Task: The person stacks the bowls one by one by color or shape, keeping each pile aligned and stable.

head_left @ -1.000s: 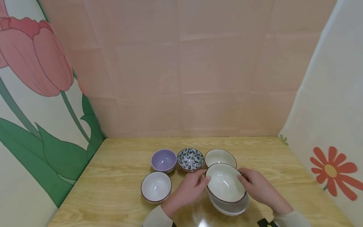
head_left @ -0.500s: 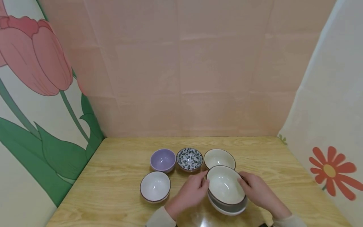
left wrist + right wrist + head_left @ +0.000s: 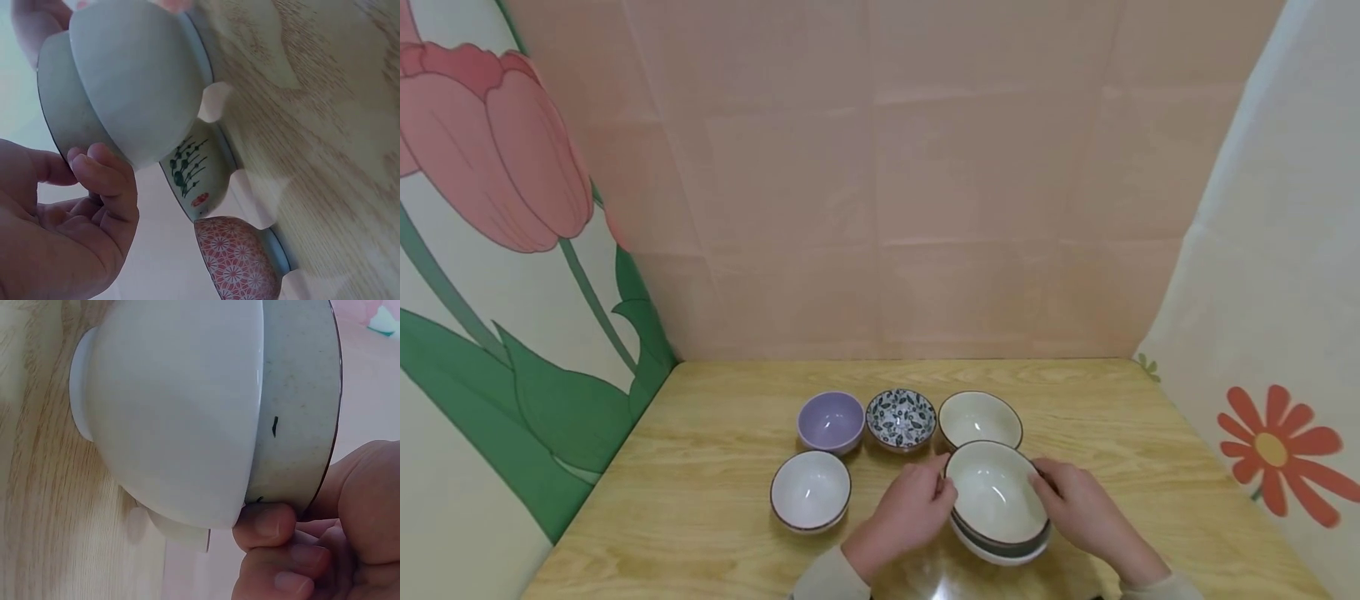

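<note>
Both hands hold a cream bowl with a dark rim (image 3: 996, 490), one at each side. The left hand (image 3: 913, 504) pinches its left rim, thumb inside and fingers outside; the right hand (image 3: 1078, 504) grips the right rim the same way. The cream bowl sits partly inside a larger white bowl (image 3: 181, 406), whose foot rests on the table. In the left wrist view the cream bowl's outer wall (image 3: 65, 100) rises above the white bowl (image 3: 134, 75), and curled fingers (image 3: 103, 181) lie against it. Whether the cream bowl touches the white bowl's bottom is hidden.
Behind stand a purple bowl (image 3: 831, 423), a leaf-patterned bowl (image 3: 901, 420) and another cream bowl (image 3: 980, 418). A white bowl with a brown rim (image 3: 811, 492) stands to the left. All are on the wooden table (image 3: 700, 500), before a pink cloth backdrop (image 3: 880, 183).
The cream bowl has moved down, deeper into the white bowl, with both hands lowering along with it. Less of the white bowl's inside shows now. The other bowls stay put.
</note>
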The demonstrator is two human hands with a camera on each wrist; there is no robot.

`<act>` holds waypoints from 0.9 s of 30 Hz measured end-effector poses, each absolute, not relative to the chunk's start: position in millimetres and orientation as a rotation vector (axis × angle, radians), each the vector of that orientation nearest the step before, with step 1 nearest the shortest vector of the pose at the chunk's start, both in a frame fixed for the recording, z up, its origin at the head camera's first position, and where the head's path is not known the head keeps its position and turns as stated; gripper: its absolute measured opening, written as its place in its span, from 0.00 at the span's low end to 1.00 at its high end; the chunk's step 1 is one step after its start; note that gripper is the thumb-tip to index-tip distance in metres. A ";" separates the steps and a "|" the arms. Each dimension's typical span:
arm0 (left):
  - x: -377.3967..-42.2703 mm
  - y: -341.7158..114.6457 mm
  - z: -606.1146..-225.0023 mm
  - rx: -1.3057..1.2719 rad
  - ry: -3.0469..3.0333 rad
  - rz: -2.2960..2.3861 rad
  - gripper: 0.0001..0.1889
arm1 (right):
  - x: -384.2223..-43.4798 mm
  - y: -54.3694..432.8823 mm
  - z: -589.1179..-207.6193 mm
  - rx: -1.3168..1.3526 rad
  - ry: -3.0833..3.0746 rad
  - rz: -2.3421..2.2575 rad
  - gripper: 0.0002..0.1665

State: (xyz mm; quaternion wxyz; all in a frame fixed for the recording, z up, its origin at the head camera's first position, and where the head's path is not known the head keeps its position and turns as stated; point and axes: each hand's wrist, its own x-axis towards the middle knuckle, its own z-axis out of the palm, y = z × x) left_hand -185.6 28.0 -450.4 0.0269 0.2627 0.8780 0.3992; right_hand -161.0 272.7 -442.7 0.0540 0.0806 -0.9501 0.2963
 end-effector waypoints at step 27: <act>-189.8 29.9 -470.4 0.798 2.852 1.118 0.09 | -156.3 264.7 -458.6 0.184 -2.854 0.842 0.12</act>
